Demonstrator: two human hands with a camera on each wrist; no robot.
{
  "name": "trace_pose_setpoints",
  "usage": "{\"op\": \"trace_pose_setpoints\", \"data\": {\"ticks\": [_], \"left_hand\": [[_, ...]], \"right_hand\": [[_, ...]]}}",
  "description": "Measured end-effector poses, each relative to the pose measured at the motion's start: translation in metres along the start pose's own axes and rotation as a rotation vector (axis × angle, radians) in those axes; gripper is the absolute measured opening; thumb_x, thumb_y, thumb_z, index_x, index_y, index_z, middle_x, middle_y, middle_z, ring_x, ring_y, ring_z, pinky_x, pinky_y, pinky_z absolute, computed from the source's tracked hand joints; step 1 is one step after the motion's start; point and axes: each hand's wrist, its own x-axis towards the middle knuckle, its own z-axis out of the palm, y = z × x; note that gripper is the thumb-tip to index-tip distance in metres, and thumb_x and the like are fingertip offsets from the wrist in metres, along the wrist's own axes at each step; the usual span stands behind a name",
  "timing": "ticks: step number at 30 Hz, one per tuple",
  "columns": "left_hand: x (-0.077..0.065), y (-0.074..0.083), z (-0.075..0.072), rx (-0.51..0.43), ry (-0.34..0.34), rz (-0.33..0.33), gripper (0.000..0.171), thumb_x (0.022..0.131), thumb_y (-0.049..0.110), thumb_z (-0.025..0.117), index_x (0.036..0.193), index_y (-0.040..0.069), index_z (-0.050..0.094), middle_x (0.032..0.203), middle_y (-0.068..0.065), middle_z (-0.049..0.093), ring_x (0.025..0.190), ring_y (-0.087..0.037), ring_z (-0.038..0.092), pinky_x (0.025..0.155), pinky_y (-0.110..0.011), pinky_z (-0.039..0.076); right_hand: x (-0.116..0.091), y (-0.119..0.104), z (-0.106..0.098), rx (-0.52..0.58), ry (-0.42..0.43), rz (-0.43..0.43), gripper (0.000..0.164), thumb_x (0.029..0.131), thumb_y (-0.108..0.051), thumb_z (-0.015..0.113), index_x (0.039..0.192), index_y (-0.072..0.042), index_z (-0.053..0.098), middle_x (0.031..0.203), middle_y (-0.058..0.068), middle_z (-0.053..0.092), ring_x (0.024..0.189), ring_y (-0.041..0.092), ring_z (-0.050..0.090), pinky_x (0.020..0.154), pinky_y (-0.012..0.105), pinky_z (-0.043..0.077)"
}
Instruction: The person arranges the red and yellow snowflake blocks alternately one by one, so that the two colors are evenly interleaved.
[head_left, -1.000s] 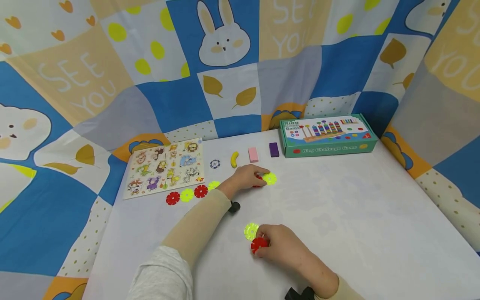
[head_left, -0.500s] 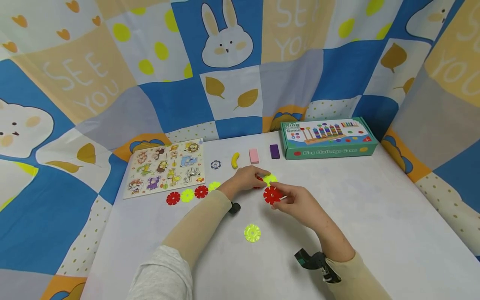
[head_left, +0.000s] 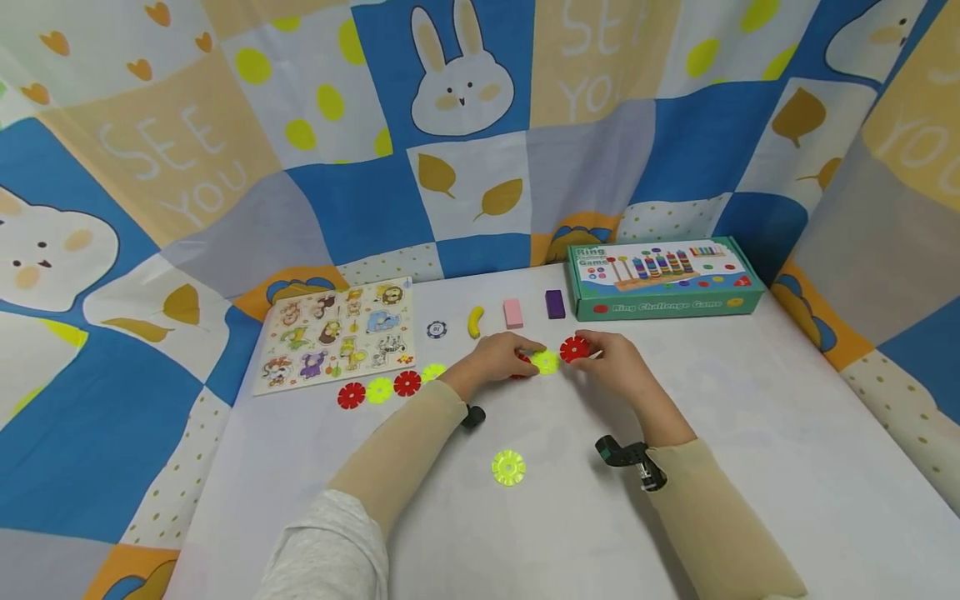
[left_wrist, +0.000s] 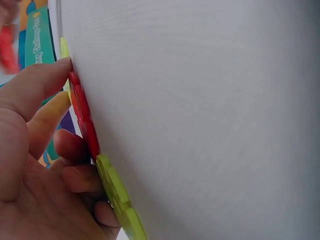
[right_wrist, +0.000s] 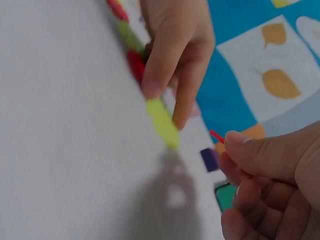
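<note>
My right hand (head_left: 621, 367) pinches a red notched flower-shaped disc (head_left: 573, 349) between thumb and fingers. In the right wrist view this red disc (right_wrist: 217, 136) is edge-on and raised off the table. My left hand (head_left: 493, 357) holds a yellow-green disc (head_left: 549, 362) by its edges with thumb and index finger, flat on the table. Partly under that hand lies another red disc (head_left: 522, 364). Leftward the row continues with a yellow disc (head_left: 432, 372), a red disc (head_left: 407, 383), a yellow disc (head_left: 379, 389) and a red disc (head_left: 351, 395); my left hand hides part of it.
One loose yellow disc (head_left: 508, 468) lies nearer me. Behind the row are an animal puzzle board (head_left: 337, 333), a round chip (head_left: 437, 330), a toy banana (head_left: 475, 322), a pink block (head_left: 513, 313), a purple block (head_left: 555, 304) and a green game box (head_left: 667, 308).
My right hand has carried the red disc from beside the loose yellow disc up and away to the row's right end. The left hand has stayed in place.
</note>
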Motion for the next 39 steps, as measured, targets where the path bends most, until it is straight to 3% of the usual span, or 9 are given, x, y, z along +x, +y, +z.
{"op": "trace_pose_setpoints", "data": {"ticks": [4, 9, 16, 25, 31, 39], "left_hand": [[0.001, 0.002, -0.001, -0.002, -0.001, 0.005, 0.045, 0.083, 0.042, 0.069, 0.126, 0.046, 0.057, 0.127, 0.008, 0.054, 0.105, -0.014, 0.043, 0.082, -0.034, 0.042], [0.001, 0.005, -0.001, 0.010, -0.001, 0.003, 0.046, 0.082, 0.043, 0.070, 0.126, 0.046, 0.057, 0.126, 0.008, 0.055, 0.106, -0.014, 0.043, 0.083, -0.034, 0.042], [0.002, 0.006, -0.003, 0.014, 0.017, 0.008, 0.046, 0.081, 0.044, 0.070, 0.126, 0.044, 0.058, 0.125, 0.008, 0.056, 0.104, -0.013, 0.044, 0.084, -0.035, 0.041], [0.001, 0.005, -0.005, 0.031, 0.019, 0.021, 0.047, 0.081, 0.039, 0.072, 0.126, 0.036, 0.060, 0.114, 0.006, 0.060, 0.095, -0.013, 0.048, 0.077, -0.029, 0.044], [0.005, 0.017, -0.002, 0.062, 0.026, 0.072, 0.050, 0.081, 0.038, 0.072, 0.129, 0.029, 0.059, 0.098, 0.007, 0.059, 0.087, -0.013, 0.051, 0.070, -0.026, 0.045], [0.017, 0.040, 0.011, 0.073, 0.063, 0.131, 0.051, 0.082, 0.034, 0.072, 0.130, 0.022, 0.058, 0.112, 0.004, 0.063, 0.094, -0.013, 0.054, 0.079, -0.030, 0.047]], "right_hand": [[0.015, 0.019, 0.003, -0.042, 0.008, 0.035, 0.056, 0.087, -0.023, 0.068, 0.138, -0.011, 0.048, 0.109, 0.013, 0.057, 0.097, 0.028, 0.050, 0.079, 0.037, 0.047], [0.024, 0.034, 0.009, -0.106, 0.001, 0.043, 0.059, 0.083, -0.036, 0.071, 0.135, -0.015, 0.052, 0.103, 0.012, 0.056, 0.095, 0.027, 0.047, 0.080, 0.040, 0.043], [0.025, 0.035, 0.005, -0.019, 0.018, 0.069, 0.046, 0.085, -0.029, 0.071, 0.125, -0.012, 0.057, 0.083, 0.008, 0.050, 0.077, 0.021, 0.046, 0.064, 0.032, 0.037], [0.024, 0.032, 0.011, -0.015, 0.031, 0.069, 0.042, 0.085, -0.029, 0.070, 0.122, -0.011, 0.059, 0.081, 0.008, 0.050, 0.077, 0.021, 0.046, 0.064, 0.032, 0.036], [0.021, 0.033, 0.013, -0.017, 0.046, 0.073, 0.041, 0.084, -0.029, 0.071, 0.120, -0.011, 0.060, 0.079, 0.007, 0.049, 0.074, 0.020, 0.045, 0.063, 0.033, 0.035], [0.022, 0.037, 0.013, 0.003, 0.057, 0.059, 0.040, 0.083, -0.030, 0.073, 0.114, -0.008, 0.060, 0.077, 0.007, 0.049, 0.073, 0.020, 0.045, 0.061, 0.032, 0.035]]}}
